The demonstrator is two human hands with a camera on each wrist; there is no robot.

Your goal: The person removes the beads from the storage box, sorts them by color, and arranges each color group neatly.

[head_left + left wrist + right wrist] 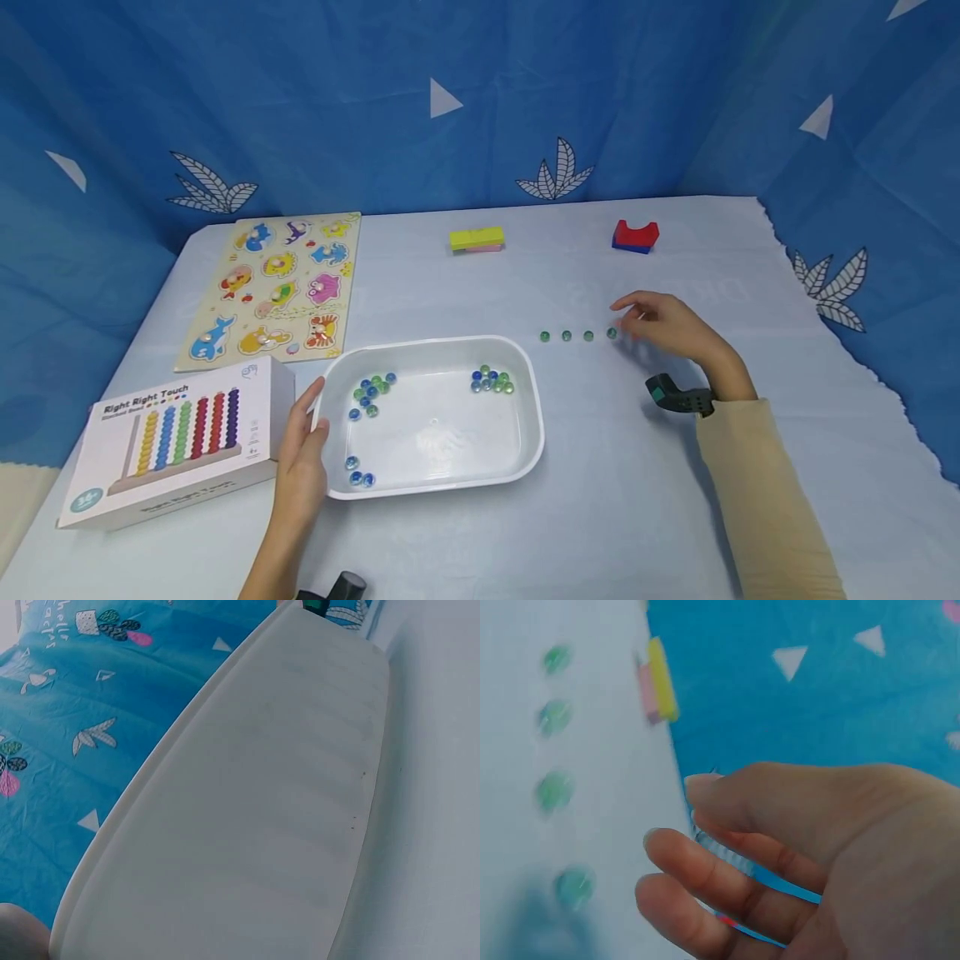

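Note:
My left hand point(302, 458) grips the left end of a white plastic tray point(435, 492), thumb at the rim. Glass marbles in blue and green lie inside the tray: a group at its upper left point(366, 392), another at its upper right point(491, 381), and three blue ones at lower left point(356, 477). In the left wrist view the tray's outer wall point(225, 795) fills the middle. Right of the tray, several green marbles point(567, 335) form a row on the table. My right hand point(667, 325) hovers by the row's right end, fingers loosely bent, nothing between them in the right wrist view.
At left stand a white bead-toy box point(180, 442) and a wooden sea-animal puzzle board point(277, 292). Toward the back lie yellow and pink blocks point(477, 239) and a red block on a blue one point(636, 235). A blue curtain point(480, 100) hangs behind the table.

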